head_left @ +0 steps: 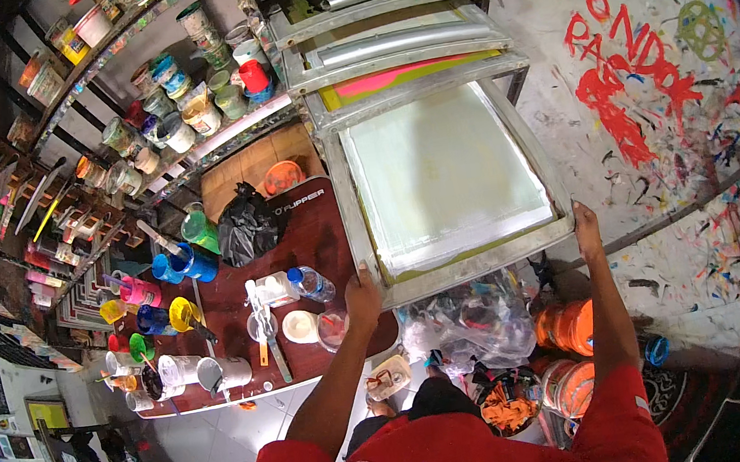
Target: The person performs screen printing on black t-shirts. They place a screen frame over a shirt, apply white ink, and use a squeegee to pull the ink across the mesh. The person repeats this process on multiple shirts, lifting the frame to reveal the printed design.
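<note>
Centrally, the screen [450,186] was held right of the desk [314,238], just near of the racked frames [407,43]. Left hand [363,298] and right hand [587,230], both closed, gripped its opposite near corners, presumably to balance its width.

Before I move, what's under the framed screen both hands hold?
Below the framed screen, clear plastic shows past its near edge and the dark red table past its left. Whatever lies farther beneath is covered.
</note>
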The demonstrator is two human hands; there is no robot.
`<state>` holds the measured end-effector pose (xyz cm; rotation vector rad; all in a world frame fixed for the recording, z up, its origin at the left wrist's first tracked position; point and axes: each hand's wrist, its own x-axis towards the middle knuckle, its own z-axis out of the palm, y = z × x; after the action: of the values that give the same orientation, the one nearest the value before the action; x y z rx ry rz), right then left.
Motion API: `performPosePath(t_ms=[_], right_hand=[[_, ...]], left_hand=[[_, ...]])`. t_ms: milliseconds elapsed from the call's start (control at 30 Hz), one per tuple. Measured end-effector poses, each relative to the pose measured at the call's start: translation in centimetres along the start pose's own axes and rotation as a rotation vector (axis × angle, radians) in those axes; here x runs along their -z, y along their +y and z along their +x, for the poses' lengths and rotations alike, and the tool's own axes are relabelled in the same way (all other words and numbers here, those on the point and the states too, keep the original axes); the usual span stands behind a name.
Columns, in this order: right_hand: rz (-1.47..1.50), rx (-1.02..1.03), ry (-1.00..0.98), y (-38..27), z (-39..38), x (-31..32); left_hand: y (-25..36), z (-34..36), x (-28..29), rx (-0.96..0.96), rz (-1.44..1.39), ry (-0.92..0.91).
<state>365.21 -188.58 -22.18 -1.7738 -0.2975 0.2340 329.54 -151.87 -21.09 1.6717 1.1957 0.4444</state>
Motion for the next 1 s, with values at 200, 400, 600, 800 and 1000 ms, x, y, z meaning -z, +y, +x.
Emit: performPosePath(t_ms=[200, 400, 600, 800, 1000], right_hand=[[-0.047, 0.018, 0.042, 0.7, -6.0, 2.8], [-0.008, 0.032, 0.009, -0.3, -12.8, 3.9], [-0.033, 0.09, 0.106, -0.3, -21.7, 5.6], [-0.034, 0.011, 0.184, -4.4, -33.8, 4.8], [-0.163, -0.006, 0.214, -4.9, -46.8, 6.1]], left_hand=[[-0.7, -4.2, 2.0, -0.007, 0.097, -0.029], [-5.4, -6.9, 4.4, 0.053, -0.023, -0.066], [-5.8, -12.5, 8.2, -0.101, -0.109, -0.043], [-9.4, -17.5, 13.3, 0.025, -0.047, -0.203], [-12.8, -24.1, 18.8, -0.075, 0.004, -0.259]])
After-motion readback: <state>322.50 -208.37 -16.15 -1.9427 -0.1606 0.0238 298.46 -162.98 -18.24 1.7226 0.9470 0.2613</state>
